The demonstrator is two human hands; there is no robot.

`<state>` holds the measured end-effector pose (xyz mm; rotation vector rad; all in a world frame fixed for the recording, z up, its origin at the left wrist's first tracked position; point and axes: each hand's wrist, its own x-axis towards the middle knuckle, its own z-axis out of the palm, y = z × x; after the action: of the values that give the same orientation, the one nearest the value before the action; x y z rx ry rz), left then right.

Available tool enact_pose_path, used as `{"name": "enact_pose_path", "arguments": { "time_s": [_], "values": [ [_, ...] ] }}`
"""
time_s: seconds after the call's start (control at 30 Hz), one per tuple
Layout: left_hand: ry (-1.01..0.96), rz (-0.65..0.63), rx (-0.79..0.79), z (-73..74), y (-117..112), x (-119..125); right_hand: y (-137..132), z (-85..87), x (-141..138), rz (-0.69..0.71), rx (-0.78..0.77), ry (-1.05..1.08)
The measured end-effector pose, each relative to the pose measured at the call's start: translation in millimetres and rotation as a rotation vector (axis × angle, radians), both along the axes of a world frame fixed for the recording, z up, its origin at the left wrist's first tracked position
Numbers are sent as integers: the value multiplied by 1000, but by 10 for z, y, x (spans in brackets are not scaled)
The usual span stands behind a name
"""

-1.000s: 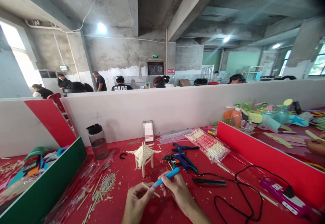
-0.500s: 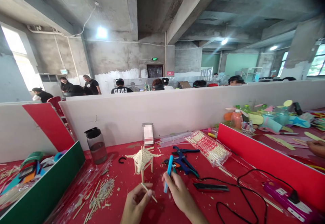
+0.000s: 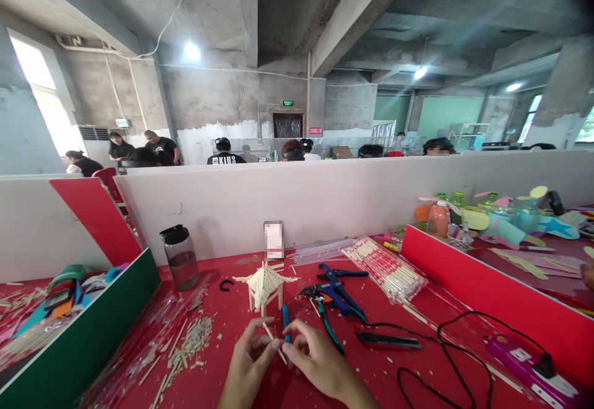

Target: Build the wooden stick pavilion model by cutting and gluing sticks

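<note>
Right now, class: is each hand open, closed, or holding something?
Left hand: closed, pinching a stick.
Right hand: closed, holding a blue tool upright.

Bright window glare left, ceiling lamps flaring, edges warped

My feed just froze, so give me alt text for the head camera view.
Two hands meet low over a red table: the left hand pinches a short wooden stick, the right hand holds a slim blue tool beside it. Just behind stands a small stick pavilion, with blue pliers to its right.
</note>
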<state>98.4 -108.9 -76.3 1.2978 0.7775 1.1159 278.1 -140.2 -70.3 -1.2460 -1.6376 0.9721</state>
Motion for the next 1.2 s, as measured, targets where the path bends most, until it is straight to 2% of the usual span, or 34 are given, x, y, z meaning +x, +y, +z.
{"name": "enact_pose_path", "arguments": {
  "time_s": [0.07,0.17,0.37,0.57,0.77,1.0,1.2],
  "values": [
    [-13,3,-4,-5,4,3,-34,-3,-44,49,-44,45],
    [-8,24,-2,-6,5,0,-43,-33,-80,43,-68,82],
    [48,88,47,5,20,-34,8,20,-23,-12,-3,80],
    [2,66,36,10,-9,-17,-12,41,-88,-20,26,118],
    [74,107,70,38,-8,-57,28,65,-32,-65,70,91],
    [302,148,262,125,112,-235,67,172,192,-171,163,38],
    [564,12,367,182,94,-297,89,158,230,-174,226,2]
  ]
}}
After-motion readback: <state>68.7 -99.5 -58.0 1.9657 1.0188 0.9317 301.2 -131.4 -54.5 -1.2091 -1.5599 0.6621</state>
